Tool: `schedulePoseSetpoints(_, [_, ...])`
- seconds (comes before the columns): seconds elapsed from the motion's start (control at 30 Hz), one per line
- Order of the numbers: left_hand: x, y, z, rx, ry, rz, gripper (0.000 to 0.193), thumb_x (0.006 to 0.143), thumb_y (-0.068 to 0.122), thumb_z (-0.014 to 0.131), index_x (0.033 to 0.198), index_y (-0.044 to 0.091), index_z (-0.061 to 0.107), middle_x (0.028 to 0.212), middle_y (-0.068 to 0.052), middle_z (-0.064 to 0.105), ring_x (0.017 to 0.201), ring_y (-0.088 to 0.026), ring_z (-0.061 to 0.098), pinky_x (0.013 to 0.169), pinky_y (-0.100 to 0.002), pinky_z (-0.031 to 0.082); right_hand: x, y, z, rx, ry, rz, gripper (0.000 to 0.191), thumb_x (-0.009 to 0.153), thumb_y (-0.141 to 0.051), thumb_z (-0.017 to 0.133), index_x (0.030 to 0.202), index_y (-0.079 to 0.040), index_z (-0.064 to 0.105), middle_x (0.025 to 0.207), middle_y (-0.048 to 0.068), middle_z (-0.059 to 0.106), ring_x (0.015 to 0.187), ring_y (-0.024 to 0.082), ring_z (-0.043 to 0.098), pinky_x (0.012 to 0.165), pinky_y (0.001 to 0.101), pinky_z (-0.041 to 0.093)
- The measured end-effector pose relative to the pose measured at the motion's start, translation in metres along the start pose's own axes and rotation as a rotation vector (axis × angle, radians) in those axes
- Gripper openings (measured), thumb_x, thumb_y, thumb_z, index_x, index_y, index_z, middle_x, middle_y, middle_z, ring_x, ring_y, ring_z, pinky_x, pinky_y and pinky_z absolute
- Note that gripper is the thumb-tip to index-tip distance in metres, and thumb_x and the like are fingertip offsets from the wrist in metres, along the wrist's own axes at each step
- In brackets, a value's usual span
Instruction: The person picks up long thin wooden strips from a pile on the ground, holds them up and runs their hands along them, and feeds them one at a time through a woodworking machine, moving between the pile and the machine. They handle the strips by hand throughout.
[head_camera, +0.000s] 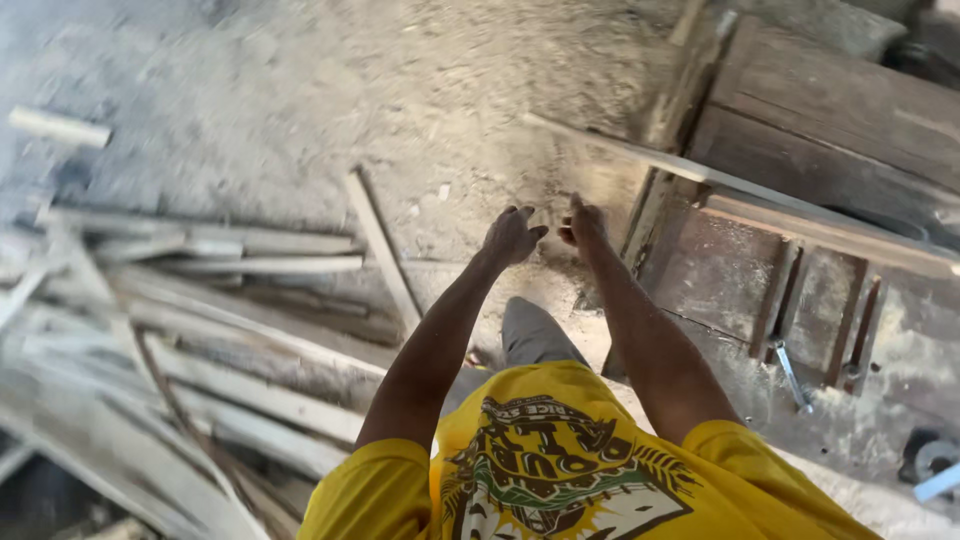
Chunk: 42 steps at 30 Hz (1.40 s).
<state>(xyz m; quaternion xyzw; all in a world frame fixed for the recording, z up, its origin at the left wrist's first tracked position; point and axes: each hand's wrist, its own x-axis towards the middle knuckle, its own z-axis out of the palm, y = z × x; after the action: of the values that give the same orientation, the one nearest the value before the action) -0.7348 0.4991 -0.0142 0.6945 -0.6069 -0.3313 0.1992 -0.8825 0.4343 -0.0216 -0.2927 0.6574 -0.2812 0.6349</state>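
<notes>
Both my arms reach forward over a dusty floor. My left hand (512, 235) and my right hand (585, 222) are close together, a small gap between them, fingers loosely curled with nothing visible in either. A long thin wooden strip (700, 172) runs diagonally just beyond and to the right of my right hand, not touching it. Below my hands are my grey trouser leg (535, 335) and yellow shirt (560, 460).
A heap of rough planks and slats (220, 330) lies on the left. A dark wooden workbench (830, 130) with framed panels stands at the right, with a metal tool (792, 375) on it. Sawdust covers the ground (400, 90).
</notes>
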Motion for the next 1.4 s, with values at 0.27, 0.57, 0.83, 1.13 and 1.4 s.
schedulePoseSetpoints(0.27, [0.162, -0.003, -0.008, 0.153, 0.046, 0.322, 0.067, 0.080, 0.026, 0.082, 0.138, 0.002, 0.056, 0.144, -0.027, 0.048, 0.132, -0.051, 0.043, 0.106, -0.060, 0.040, 0.110, -0.042, 0.031, 0.333, 0.214, 0.123, 0.071, 0.101, -0.063, 0.061, 0.126, 0.003, 0.056, 0.087, 0.013, 0.064, 0.063, 0.024, 0.061, 0.051, 0.0354, 0.049])
schedulePoseSetpoints(0.57, [0.319, 0.023, -0.008, 0.506, -0.486, 0.390, 0.054, 0.086, 0.020, 0.067, 0.137, 0.007, 0.055, 0.140, -0.020, 0.052, 0.134, -0.044, 0.048, 0.108, -0.061, 0.042, 0.187, -0.114, 0.047, -0.165, 0.431, -0.525, 0.034, 0.090, -0.037, 0.073, 0.105, -0.007, 0.070, 0.083, 0.006, 0.067, 0.072, 0.021, 0.067, 0.061, 0.0339, 0.055])
schedulePoseSetpoints(0.83, [0.404, 0.071, 0.026, 0.811, -1.048, 0.544, 0.058, 0.083, 0.037, 0.074, 0.131, 0.008, 0.057, 0.128, -0.017, 0.067, 0.125, -0.034, 0.062, 0.103, -0.057, 0.048, 0.220, -0.146, 0.037, 0.444, 0.673, 0.308, 0.052, 0.087, -0.047, 0.080, 0.078, 0.003, 0.070, 0.066, 0.012, 0.065, 0.056, 0.021, 0.059, 0.052, 0.0408, 0.046])
schedulePoseSetpoints(1.13, [0.450, 0.052, 0.039, 0.684, -1.384, 1.038, 0.028, 0.090, 0.023, 0.063, 0.107, 0.002, 0.072, 0.108, -0.025, 0.072, 0.106, -0.041, 0.069, 0.092, -0.051, 0.055, 0.233, -0.167, 0.058, -0.095, 1.133, 0.330, 0.027, 0.088, -0.028, 0.064, 0.095, -0.005, 0.074, 0.098, 0.024, 0.073, 0.096, 0.042, 0.071, 0.084, 0.0515, 0.056])
schedulePoseSetpoints(1.4, [0.453, 0.034, 0.023, 0.687, -1.456, 0.982, 0.032, 0.089, 0.024, 0.063, 0.109, 0.000, 0.069, 0.107, -0.027, 0.073, 0.107, -0.042, 0.069, 0.093, -0.050, 0.055, 0.235, -0.167, 0.094, -0.224, 1.060, 0.417, 0.030, 0.095, -0.030, 0.058, 0.098, -0.005, 0.073, 0.104, 0.022, 0.070, 0.099, 0.041, 0.069, 0.085, 0.0508, 0.056])
